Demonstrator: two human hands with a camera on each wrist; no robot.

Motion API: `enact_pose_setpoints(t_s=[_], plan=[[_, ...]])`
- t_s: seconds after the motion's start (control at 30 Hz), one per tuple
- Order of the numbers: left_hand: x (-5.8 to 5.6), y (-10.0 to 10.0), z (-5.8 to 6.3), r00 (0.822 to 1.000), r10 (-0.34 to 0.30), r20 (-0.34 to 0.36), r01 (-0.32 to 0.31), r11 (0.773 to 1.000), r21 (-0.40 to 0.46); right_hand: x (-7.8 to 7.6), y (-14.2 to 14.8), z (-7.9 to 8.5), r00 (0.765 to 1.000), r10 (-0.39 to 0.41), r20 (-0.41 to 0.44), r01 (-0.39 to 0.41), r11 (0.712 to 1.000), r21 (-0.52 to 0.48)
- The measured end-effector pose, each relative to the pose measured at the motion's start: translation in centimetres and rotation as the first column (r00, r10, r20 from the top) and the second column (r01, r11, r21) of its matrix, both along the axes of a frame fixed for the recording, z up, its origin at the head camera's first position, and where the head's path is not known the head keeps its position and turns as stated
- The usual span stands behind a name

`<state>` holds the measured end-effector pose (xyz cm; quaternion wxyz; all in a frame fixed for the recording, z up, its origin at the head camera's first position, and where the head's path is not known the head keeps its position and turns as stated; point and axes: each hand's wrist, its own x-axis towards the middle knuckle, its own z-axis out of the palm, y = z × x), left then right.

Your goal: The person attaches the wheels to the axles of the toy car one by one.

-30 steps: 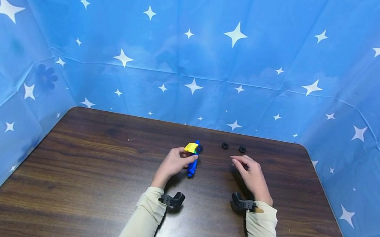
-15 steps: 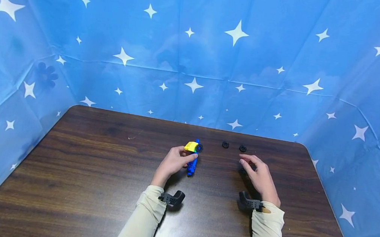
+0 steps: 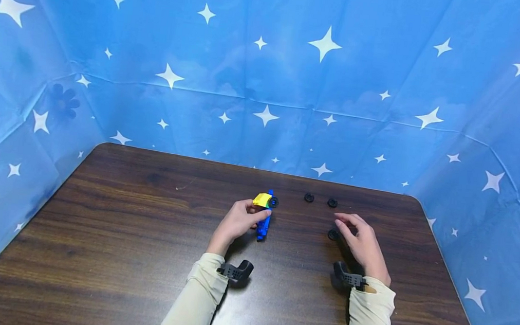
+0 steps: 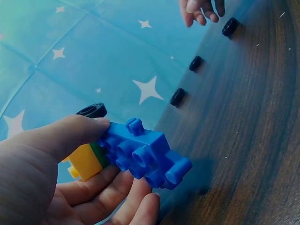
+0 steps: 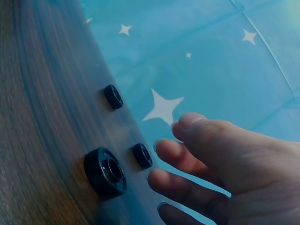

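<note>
In the head view, we saw the left hand [image 3: 236, 220] gripping a building-block toy [image 3: 262, 228] over the middle of the desk [image 3: 117, 253]. A yellow block [image 3: 262, 200] and a mounted wheel [image 3: 273, 202] sat towards the toy's far end. To the right, the right hand [image 3: 363, 241] hung above the desk, its fingers loosely bent, slightly parted and holding nothing. One near wheel [image 3: 333, 235] lay by its thumb, and a left far wheel [image 3: 309, 198] and a right far wheel [image 3: 333, 203] lay beyond, near the back edge.

In the left wrist view, we could see the thumb pressing the toy from above and the other fingers curled beneath it. A green piece [image 4: 98, 154] was sandwiched between the yellow block and a studded blue brick [image 4: 140, 150], from which a blue peg [image 4: 134, 126] stuck up.

In the right wrist view, we found all three loose black wheels on the desk, apart from one another. The right hand's fingers were relaxed, with gaps between them, close to the near wheel yet not touching it.
</note>
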<state>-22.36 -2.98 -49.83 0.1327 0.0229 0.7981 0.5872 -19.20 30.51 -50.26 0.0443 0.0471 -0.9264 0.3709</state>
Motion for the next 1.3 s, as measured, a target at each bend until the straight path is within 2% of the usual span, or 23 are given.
enact_pose_setpoints(t_s=[0.77, 1.3], plan=[[0.0, 0.0, 0.0, 1.000, -0.008, 0.013, 0.008, 1.000, 0.010, 0.5, 1.1, -0.2, 1.000, 0.017, 0.005, -0.017, 1.000, 0.004], [0.0, -0.1, -0.2, 1.000, -0.003, 0.009, 0.003, 1.000, 0.009, 0.7, 1.8, -0.6, 0.999, 0.027, 0.026, -0.028, 0.999, 0.044]])
